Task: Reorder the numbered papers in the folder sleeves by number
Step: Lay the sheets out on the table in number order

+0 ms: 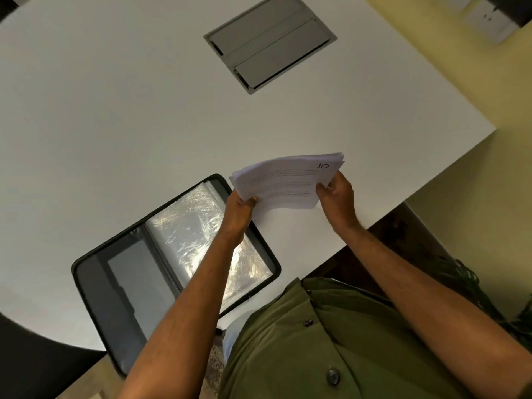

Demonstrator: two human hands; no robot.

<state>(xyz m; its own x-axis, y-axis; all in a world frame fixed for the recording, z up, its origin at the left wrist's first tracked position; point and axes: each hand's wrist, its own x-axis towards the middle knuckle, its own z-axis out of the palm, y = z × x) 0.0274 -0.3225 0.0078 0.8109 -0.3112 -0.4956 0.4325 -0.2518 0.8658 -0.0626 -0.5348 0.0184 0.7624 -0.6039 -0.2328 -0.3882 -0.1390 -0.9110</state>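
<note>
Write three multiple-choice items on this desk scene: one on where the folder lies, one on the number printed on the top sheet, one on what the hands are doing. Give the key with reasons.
1. Where does the open folder lie relative to the paper stack?
A. Left of it and nearer the person
B. Far behind it, by the hatch
C. On top of it

2. What number shows on the top sheet?
A. 3
B. 10
C. 27

3. What are the hands doing?
A. Both rest flat on the table
B. Only one holds the stack
C. Both grip the stack

Key: 1 A, the folder sits on the white table below and left of the stack. 2 B, "10" is printed in its corner. 3 C, the left hand and right hand each grip one end.
</note>
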